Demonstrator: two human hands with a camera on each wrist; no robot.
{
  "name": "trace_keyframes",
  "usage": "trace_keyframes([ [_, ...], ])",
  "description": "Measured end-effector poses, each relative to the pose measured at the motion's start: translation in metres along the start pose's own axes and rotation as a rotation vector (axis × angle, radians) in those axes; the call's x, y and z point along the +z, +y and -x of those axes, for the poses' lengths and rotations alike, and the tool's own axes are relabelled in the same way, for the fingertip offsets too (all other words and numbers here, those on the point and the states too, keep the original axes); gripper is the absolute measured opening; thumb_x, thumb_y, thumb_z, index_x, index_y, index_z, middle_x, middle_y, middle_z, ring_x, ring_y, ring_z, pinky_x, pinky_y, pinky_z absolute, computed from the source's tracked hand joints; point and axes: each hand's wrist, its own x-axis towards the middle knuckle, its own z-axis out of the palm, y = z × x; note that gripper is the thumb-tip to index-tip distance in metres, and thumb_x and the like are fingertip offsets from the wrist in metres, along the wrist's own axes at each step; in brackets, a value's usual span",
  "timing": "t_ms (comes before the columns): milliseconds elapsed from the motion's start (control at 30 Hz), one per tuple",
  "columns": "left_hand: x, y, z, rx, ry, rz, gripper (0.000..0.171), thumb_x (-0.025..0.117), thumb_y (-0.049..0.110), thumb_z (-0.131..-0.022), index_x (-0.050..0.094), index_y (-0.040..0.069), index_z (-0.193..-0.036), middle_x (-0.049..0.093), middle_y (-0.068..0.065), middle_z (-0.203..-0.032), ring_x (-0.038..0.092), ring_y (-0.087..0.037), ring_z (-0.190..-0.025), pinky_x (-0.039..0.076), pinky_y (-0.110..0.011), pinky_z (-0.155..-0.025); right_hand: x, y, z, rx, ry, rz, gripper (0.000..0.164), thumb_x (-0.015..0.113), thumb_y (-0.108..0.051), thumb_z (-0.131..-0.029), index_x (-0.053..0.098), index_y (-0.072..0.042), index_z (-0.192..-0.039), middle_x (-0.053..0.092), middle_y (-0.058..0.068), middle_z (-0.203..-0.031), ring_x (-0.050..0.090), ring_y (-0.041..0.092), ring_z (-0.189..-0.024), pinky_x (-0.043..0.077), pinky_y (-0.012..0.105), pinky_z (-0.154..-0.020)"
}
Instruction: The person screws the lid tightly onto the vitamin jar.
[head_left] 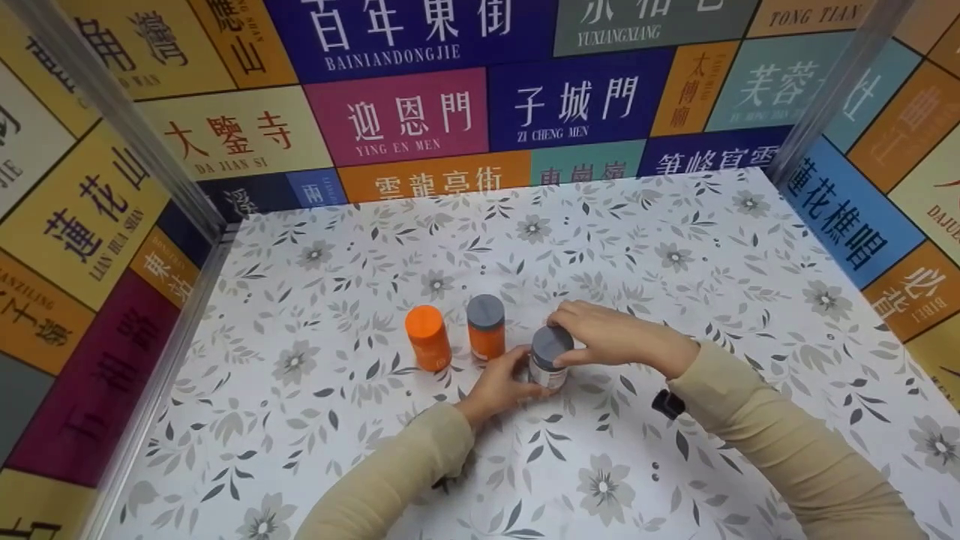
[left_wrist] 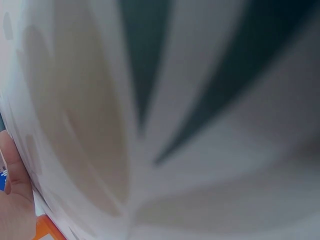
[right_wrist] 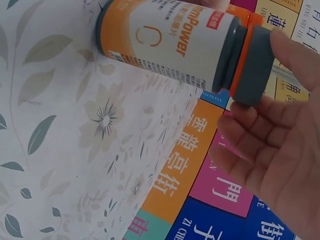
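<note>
A supplement bottle (head_left: 550, 375) with a grey cap (head_left: 553, 346) and a white-and-orange label stands upright on the table. My left hand (head_left: 495, 388) holds its lower body from the left, thumb in front. From the right, my right hand (head_left: 607, 334) pinches the cap's rim between thumb and fingers. The right wrist view shows the label of the bottle (right_wrist: 165, 42) and the right hand (right_wrist: 280, 135) at the cap (right_wrist: 255, 67); an orange band shows just under the cap. Only part of the left hand (left_wrist: 17, 200) appears at the left wrist view's edge.
Left of the held bottle stand an orange bottle with a grey cap (head_left: 486, 341) and an all-orange bottle (head_left: 429, 341). A white cloth with grey leaves and flowers covers the table (head_left: 600, 427). Panels with Chinese lettering (head_left: 409, 112) rise behind and on both sides.
</note>
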Motion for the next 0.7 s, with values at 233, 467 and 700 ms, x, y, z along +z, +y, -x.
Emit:
trace_keyframes([
  [233, 0.0, 0.0, 0.001, -0.004, 0.013, -0.018, 0.06, 0.078, 0.019, -0.071, 0.053, 0.013, -0.125, 0.06, -0.005, -0.117, 0.053, -0.017, -0.108, 0.039, -0.034, -0.097, 0.007, -0.004, -0.003, 0.142, 0.051, 0.038, 0.052, 0.065, -0.052, -0.076, 0.049, -0.006, -0.094, 0.046, 0.001, -0.081, 0.042, 0.015, -0.073, 0.037, 0.03, -0.064],
  [467, 0.0, 0.0, 0.001, -0.015, 0.005, -0.008, 0.061, 0.078, 0.018, -0.07, 0.052, 0.013, -0.125, 0.059, -0.005, -0.119, 0.052, -0.018, -0.111, 0.038, -0.034, -0.099, 0.003, 0.002, -0.001, 0.032, 0.085, 0.091, 0.07, 0.069, -0.052, -0.07, 0.053, 0.001, -0.113, 0.055, 0.014, -0.108, 0.051, 0.029, -0.099, 0.042, 0.043, -0.088],
  [700, 0.001, 0.0, -0.001, -0.018, -0.007, 0.009, 0.062, 0.078, 0.017, -0.07, 0.051, 0.014, -0.126, 0.058, -0.004, -0.12, 0.051, -0.017, -0.112, 0.037, -0.035, -0.1, -0.012, 0.009, 0.004, -0.213, -0.091, -0.082, 0.05, 0.067, -0.002, -0.079, 0.051, 0.002, -0.126, 0.045, 0.018, -0.135, 0.044, 0.034, -0.122, 0.038, 0.046, -0.098],
])
